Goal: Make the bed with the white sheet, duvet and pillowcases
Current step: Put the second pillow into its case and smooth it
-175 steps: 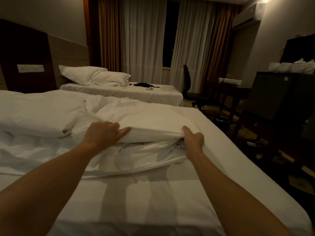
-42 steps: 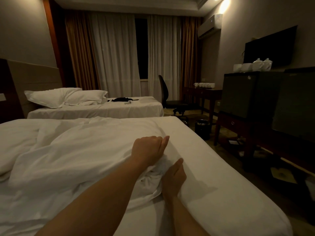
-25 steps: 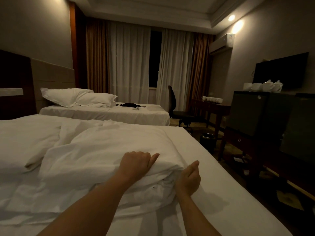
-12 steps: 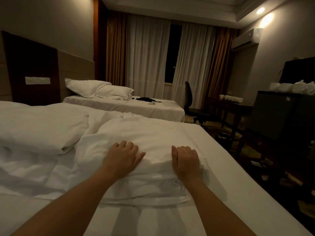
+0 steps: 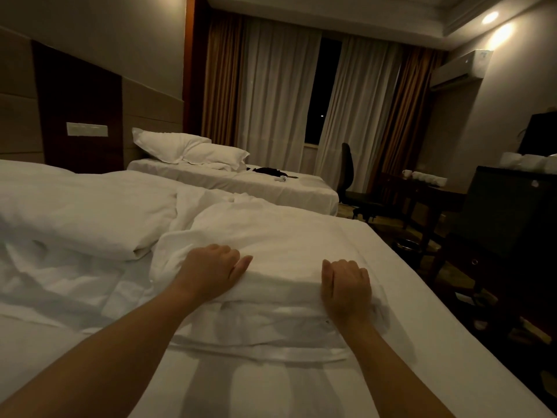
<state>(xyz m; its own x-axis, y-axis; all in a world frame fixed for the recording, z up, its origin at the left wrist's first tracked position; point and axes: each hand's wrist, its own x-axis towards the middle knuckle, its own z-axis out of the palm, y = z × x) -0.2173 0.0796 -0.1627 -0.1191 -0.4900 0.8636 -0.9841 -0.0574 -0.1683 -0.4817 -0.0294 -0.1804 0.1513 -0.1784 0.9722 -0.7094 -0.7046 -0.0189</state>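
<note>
Your wide bed with its smooth white fitted sheet point(image 5: 301, 387) fills the lower frame, and the bunched, folded white fabric duvet point(image 5: 286, 236) lies across it at about twelve o'clock from you, with a plump white pillow point(image 5: 84, 212) at ten o'clock. Your left hand point(image 5: 211, 274) has its fingers curled over the fold's near edge, gripping it; your right hand point(image 5: 346, 286), at one o'clock, does likewise. It looks soft, light and floppy, so hold hems or corners, not the puffy middle.

Left hand point(image 5: 211, 271) and right hand point(image 5: 346, 286) press down on the folded white duvet point(image 5: 280, 236) (fingers curled over its edge)
</note>
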